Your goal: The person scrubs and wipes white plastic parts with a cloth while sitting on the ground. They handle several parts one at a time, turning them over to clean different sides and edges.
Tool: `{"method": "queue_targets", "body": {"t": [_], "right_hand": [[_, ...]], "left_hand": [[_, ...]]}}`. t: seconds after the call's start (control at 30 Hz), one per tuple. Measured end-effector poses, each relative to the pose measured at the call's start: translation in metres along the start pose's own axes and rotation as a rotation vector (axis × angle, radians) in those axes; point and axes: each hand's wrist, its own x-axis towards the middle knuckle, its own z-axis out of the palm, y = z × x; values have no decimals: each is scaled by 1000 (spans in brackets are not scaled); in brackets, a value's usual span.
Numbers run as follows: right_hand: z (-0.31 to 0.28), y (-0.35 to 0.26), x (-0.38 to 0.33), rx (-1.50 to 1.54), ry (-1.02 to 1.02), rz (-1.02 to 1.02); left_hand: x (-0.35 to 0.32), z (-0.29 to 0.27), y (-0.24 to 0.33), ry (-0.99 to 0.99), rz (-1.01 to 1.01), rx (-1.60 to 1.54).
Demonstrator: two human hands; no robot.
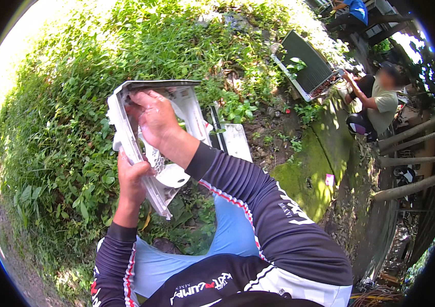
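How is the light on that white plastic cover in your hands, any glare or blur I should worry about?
Head view: the white plastic cover sits in shade between the left hand and right hand, sharp enough; sunlight blows out the grass at upper left; fisheye bending curves the rim, and the crouching person at right is small and soft.

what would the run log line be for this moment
left hand: grips white plastic housing panel at lower edge | right hand: reaches inside panel | setting: grass bank | nearby: crouching person at coil unit
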Motion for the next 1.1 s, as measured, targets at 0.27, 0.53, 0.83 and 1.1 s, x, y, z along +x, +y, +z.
{"method": "queue_targets", "body": {"t": [0.27, 0.53, 0.83, 1.1], "right_hand": [[-1, 8, 0, 38, -90, 66], [-15, 20, 10, -777, -3, -406], [-19, 1, 18, -318, -127, 113], [-18, 15, 17, -186, -31, 171]], "left_hand": [[2, 2, 5, -32, 46, 54], [-4, 3, 0, -87, 116, 157], [1, -8, -3, -19, 121, 139], [4, -11, -13, -65, 80, 133]]}}
